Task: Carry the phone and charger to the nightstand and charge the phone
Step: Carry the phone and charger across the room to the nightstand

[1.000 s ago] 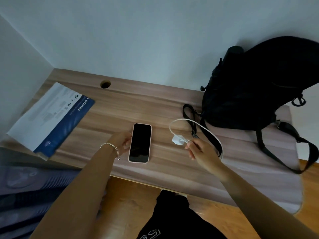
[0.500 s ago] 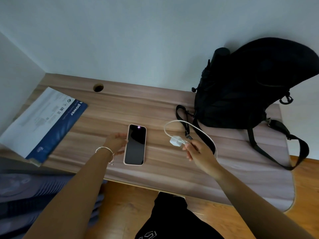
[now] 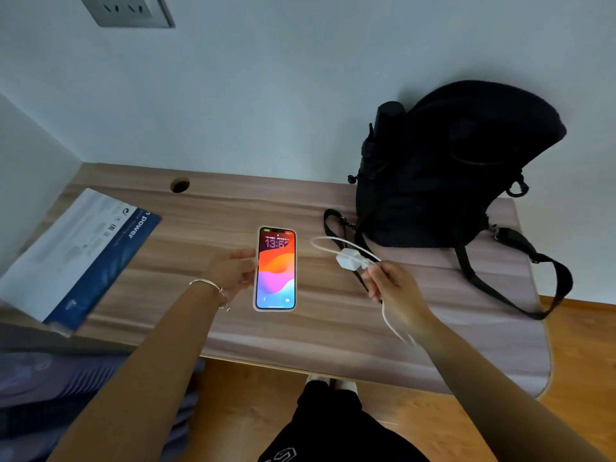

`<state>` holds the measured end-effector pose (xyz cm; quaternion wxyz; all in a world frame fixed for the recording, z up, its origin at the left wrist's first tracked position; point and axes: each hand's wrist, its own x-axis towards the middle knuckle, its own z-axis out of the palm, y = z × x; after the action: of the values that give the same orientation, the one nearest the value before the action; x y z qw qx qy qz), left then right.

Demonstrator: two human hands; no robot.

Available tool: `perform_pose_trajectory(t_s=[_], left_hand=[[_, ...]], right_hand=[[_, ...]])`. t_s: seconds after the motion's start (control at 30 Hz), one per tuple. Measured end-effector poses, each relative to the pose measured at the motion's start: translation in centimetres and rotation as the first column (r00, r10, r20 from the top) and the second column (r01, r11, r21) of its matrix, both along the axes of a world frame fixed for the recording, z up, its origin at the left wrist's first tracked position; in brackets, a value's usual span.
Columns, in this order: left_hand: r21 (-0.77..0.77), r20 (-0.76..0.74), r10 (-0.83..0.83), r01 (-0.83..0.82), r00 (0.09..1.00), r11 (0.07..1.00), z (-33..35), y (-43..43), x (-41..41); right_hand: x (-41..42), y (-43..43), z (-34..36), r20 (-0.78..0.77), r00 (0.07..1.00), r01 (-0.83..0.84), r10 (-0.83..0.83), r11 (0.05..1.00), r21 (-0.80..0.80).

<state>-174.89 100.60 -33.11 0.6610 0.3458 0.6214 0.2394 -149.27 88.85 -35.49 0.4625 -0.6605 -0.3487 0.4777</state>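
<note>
**Phone and charger in hand at the worktop**

We noted a blue-and-white packet (image 3: pixel 80 255) lying at the left end of the wooden worktop (image 3: pixel 206 215). Our left hand (image 3: pixel 233 271), with a bracelet (image 3: pixel 213 288) at the wrist, gripped the left edge of the phone (image 3: pixel 275 269); the screen was lit, and we could not tell whether the phone had left the surface. Our right hand (image 3: pixel 393 285) pinched the white charger (image 3: pixel 348 258) just above the worktop, its cable (image 3: pixel 393 325) looping behind the plug and trailing below the hand. A black backpack (image 3: pixel 450 168) stood against the wall on the right.
</note>
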Motion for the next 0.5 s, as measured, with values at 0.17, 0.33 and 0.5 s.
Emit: perform_pose_trajectory(t_s=[0.17, 0.33, 0.5], left_hand=[[0.044, 0.086, -0.096, 0.092, 0.992, 0.995, 2.3, -0.5, 3.6], [0.050, 0.186, -0.203, 0.197, 0.961, 0.979, 3.9, -0.4, 6.6], [0.090, 0.257, -0.327, 0.315, 0.909, 0.945, 6.0, 0.3, 9.0]], right_hand=[[1.8, -1.2, 1.8, -0.029, 0.994, 0.103, -0.102, 0.994, 0.023], [3.8, -3.0, 4.5, 0.013, 0.956, 0.294, -0.294, 0.955, 0.025], [4.8, -5.3, 7.8, -0.043, 0.889, 0.457, -0.456, 0.880, 0.131]])
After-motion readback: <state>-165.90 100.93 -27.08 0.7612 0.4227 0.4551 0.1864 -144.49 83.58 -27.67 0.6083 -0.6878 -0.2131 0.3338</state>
